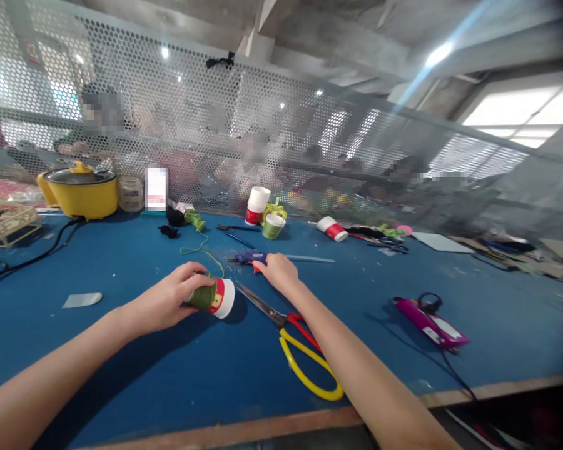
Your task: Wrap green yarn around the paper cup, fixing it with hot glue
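Observation:
My left hand (178, 292) is closed around a paper cup (224, 297) lying tilted on its side, its white rim pointing right. Green yarn (203, 296) wraps the cup's lower part, and a thin strand leads back to a green clump of yarn (195, 219). My right hand (279, 272) grips a blue glue gun (251, 257) with an orange trigger; its nozzle faces left and a glue stick (309, 259) sticks out behind. Large scissors (304, 337) with red and yellow handles lie below, partly under my right forearm.
A yellow electric pot (84, 194), a glass jar (131, 194) and a phone (156, 187) stand at the back left. Paper cups (257, 205) and a green-wrapped cup (273, 227) stand behind the glue gun. A purple power strip (431, 324) with cables lies right. A perforated metal screen (272, 119) rises behind.

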Available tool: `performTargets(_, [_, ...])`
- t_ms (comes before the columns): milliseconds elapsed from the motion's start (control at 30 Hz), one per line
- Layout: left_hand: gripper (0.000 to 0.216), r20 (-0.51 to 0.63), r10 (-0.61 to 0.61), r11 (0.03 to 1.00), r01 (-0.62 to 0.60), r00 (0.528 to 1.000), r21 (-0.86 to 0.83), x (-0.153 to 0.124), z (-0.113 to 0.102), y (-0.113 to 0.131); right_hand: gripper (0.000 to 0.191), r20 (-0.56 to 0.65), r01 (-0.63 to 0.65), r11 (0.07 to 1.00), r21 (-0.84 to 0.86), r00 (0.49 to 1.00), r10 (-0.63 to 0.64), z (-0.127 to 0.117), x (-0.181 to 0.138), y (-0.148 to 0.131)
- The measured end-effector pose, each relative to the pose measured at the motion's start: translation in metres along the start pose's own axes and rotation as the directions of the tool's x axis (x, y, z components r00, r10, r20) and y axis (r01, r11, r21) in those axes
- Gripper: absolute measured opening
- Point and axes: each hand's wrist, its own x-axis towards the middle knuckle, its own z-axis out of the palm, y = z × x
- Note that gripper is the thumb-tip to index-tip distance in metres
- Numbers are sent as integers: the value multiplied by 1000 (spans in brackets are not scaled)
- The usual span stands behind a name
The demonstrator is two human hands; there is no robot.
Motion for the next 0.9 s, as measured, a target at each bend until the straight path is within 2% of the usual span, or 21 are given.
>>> performTargets(33, [49,1,11,1000,-11,1000,16,0,0,0,19,-33,41,999,-28,999,-42,-3,-5,-5])
performTargets(67, [50,0,21,999,-21,1000,30,1,0,0,20,-51,133,988,-73,989,-137,-7,-10,-12])
performTargets(100, [51,0,30,999,-30,1000,43,1,1,0,28,-6,264,962,-66,964,-265,-10,-16,-20])
performTargets(167, [51,3,47,997,-47,999,64,1,1,0,39,108,454,882,128,878,-467,-14,-28,-37])
performTargets(233, [49,4,58,995,-59,998,79,1,2,1,42,197,481,832,279,819,-539,-16,-39,-53])
performTargets(333, [46,-20,71,992,-69,997,103,0,2,4,34,246,463,807,366,788,-564,-15,-49,-68])
performTargets(500, [46,-33,102,984,-95,994,152,-2,2,6,22,267,351,845,403,839,-475,-13,-53,-72])
performTargets(700, [40,-29,112,983,-107,993,148,-2,2,7,9,298,234,808,541,845,-444,-10,-56,-72])
performTargets(767, [40,-37,106,987,-100,994,124,-2,2,6,10,256,223,777,589,860,-441,-9,-58,-71])
performTargets(900, [43,-76,51,999,-51,996,2,-1,2,2,13,60,291,727,621,908,-415,-5,-58,-64])
